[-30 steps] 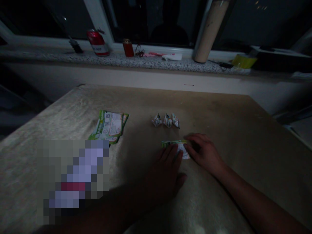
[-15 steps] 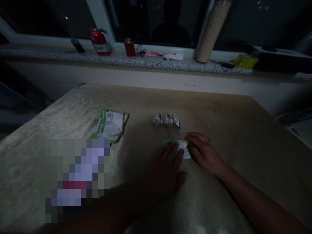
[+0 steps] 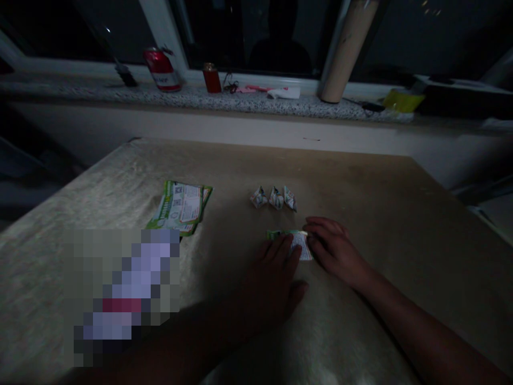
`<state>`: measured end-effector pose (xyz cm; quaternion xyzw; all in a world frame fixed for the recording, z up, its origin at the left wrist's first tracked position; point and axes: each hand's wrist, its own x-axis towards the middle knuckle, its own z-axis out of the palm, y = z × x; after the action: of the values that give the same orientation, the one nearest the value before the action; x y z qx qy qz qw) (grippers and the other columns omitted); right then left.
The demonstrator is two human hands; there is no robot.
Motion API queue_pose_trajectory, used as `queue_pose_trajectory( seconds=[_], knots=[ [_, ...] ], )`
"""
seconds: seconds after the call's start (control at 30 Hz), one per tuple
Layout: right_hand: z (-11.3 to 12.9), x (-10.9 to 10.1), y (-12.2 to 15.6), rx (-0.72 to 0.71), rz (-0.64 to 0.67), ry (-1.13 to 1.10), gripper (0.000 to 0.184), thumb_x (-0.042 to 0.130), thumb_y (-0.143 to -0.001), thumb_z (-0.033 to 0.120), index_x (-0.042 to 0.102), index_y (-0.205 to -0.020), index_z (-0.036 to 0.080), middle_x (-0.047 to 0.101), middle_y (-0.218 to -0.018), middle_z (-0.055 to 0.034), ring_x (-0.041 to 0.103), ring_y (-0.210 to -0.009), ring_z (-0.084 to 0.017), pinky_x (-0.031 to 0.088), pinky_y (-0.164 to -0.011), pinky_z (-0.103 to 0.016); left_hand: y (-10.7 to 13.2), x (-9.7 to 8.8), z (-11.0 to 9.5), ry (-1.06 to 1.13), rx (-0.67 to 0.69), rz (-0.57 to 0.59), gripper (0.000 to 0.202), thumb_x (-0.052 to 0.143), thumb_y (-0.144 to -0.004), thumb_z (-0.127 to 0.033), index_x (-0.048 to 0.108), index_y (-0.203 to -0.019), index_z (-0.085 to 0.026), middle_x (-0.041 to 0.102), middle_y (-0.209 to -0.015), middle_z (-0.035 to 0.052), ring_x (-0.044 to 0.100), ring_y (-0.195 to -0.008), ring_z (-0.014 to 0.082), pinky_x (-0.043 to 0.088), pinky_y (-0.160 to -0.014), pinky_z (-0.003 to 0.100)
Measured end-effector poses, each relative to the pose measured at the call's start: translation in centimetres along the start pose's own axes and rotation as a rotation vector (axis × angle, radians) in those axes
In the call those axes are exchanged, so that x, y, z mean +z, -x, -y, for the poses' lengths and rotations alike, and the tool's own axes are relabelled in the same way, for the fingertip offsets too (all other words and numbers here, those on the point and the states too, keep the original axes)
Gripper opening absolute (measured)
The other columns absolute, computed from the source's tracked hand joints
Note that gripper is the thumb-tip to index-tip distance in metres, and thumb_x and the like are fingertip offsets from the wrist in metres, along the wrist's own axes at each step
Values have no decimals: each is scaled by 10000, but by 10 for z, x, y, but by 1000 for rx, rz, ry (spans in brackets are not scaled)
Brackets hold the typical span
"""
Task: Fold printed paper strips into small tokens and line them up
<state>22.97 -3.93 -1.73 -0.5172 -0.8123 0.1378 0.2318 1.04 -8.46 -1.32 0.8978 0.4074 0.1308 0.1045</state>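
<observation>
A small printed paper piece (image 3: 302,249), white with a green strip on its far side, lies on the table (image 3: 360,187). My left hand (image 3: 276,275) rests flat on it with fingers stretched out, covering its left and near part. At its right edge, my right hand (image 3: 334,248) lies with fingers extended, the fingertips touching or close to the paper. Just beyond, three small folded paper shapes (image 3: 276,198) stand side by side in a row. Green and white printed sheets (image 3: 182,207) lie overlapped to the left.
A pixelated lilac and red item (image 3: 138,283) lies left of my left forearm. On the granite windowsill (image 3: 224,104) behind the table stand a red can (image 3: 162,69), a red lighter-like item (image 3: 212,78), a tall cardboard tube (image 3: 348,53) and a yellow piece (image 3: 403,100).
The view has shifted very slightly. Both hands stay on and beside the paper, with the right fingers drawn a touch inward over its edge.
</observation>
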Motion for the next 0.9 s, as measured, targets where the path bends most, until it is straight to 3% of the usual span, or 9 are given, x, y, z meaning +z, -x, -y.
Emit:
queue_pose_trajectory(
  seconds=[0.9],
  knots=[
    [-4, 4, 1, -2, -16, 37, 343, 521, -940, 269, 619, -1262, 203, 596, -1371, -118, 511, -1296, -297, 372, -1080, -511, -4, -1, 4, 11, -9, -7, 584, 397, -994, -491, 428, -1465, -147, 367, -1578, 170, 317, -1467, 318, 245, -1197, 539]
  ],
)
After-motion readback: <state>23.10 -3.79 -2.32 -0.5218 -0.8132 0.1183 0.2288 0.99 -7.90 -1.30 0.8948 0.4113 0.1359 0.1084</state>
